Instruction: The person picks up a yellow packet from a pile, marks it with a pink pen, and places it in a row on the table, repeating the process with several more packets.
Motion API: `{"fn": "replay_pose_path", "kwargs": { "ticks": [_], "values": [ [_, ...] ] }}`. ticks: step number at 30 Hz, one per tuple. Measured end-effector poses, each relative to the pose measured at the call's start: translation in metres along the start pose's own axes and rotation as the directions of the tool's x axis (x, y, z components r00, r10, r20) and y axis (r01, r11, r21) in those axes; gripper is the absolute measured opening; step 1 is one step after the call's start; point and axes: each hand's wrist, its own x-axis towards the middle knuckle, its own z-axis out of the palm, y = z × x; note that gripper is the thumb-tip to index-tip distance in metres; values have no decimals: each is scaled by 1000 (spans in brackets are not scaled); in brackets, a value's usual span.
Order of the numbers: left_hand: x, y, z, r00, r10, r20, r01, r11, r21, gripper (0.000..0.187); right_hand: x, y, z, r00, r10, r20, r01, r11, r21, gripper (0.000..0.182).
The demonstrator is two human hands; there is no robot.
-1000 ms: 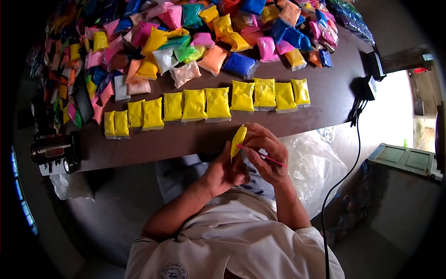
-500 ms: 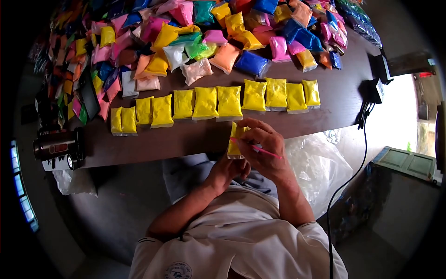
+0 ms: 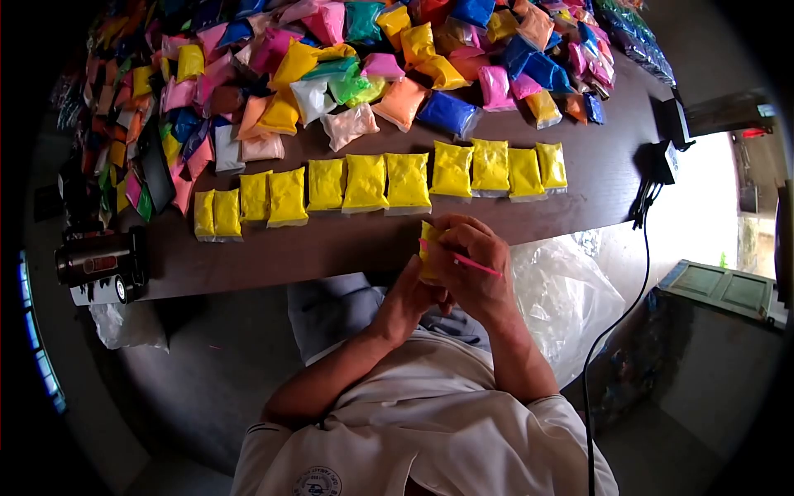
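At the table's front edge, in the head view, a small yellow packet stands upright between my two hands. My left hand is closed on its lower part. A thin pink stick passes through my right hand, whose curled fingers rest against the packet's right side and top. The stick's tip touches the packet's face. Just beyond lies a row of several yellow packets, flat on the table. My right-hand fingertips are partly hidden behind the knuckles.
A heap of packets in many colours covers the far side of the brown table. At the left corner is a dark cylindrical device. Black adapters with a cable sit at the right edge. A clear plastic bag hangs below.
The yellow packet has shifted slightly right and turned in my hands. My left hand has moved up and right, its thumb now against the packet.
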Motion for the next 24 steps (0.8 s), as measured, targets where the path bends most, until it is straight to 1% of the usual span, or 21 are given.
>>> {"fn": "replay_pose_path", "kwargs": {
  "ticks": [2,3,5,6,8,9,11,12,14,15,16,18,19,20,21,22,23,24],
  "values": [
    [-3,3,2,997,32,-65,-31,999,25,52,-1,-2,1,998,58,-2,-58,998,-19,12],
    [-5,3,1,998,30,-62,-29,999,24,52,-2,-3,2,998,59,-5,-59,998,-21,12],
    [-8,4,-1,990,105,-92,-98,992,80,52,-3,-4,5,997,43,-66,-47,996,-71,11],
    [-8,1,-4,990,105,-93,-97,992,79,52,-4,-4,6,997,44,-64,-48,996,-72,11],
    [-4,-5,-10,965,138,-224,-62,947,315,50,-4,-2,8,996,24,-85,-28,998,-48,10],
    [-3,-5,-10,964,140,-224,-64,947,315,50,-4,-1,9,996,23,-83,-27,999,-47,10],
    [0,-4,-10,961,182,-207,-93,922,376,50,-5,3,6,995,69,-77,-67,997,25,6],
    [0,-4,-9,962,182,-206,-94,922,376,50,-4,5,3,995,69,-78,-67,997,24,6],
    [1,-4,-8,948,210,-239,-110,921,373,50,-3,10,-6,997,32,-64,-21,985,172,5],
    [1,-3,-8,948,209,-239,-110,922,372,50,-2,6,-13,998,35,-61,-27,992,123,6],
    [0,-3,-10,950,197,-244,-91,918,385,50,-2,6,-18,998,36,-60,-28,992,122,6],
    [-1,-2,-13,950,182,-252,-70,915,397,49,-6,5,-23,996,88,-16,-88,995,53,10],
    [-1,-2,-14,953,176,-247,-67,916,395,48,-7,7,-22,999,24,-28,-23,999,25,10],
    [0,-2,-14,956,169,-241,-64,918,392,48,-7,7,-20,999,25,-28,-24,999,24,10],
    [-1,-2,-12,956,168,-240,-63,918,390,48,-8,7,-17,999,-9,-51,8,1000,-21,9],
    [-1,-2,-9,961,182,-208,-99,930,354,46,-8,7,-15,996,-44,-74,39,997,-66,9],
    [-1,-2,-7,964,197,-177,-134,939,316,44,-6,6,-14,995,-47,-89,42,997,-62,9],
    [-1,-3,-7,965,196,-176,-134,940,315,44,-6,8,-13,995,-47,-89,41,997,-63,9]
  ]
}}
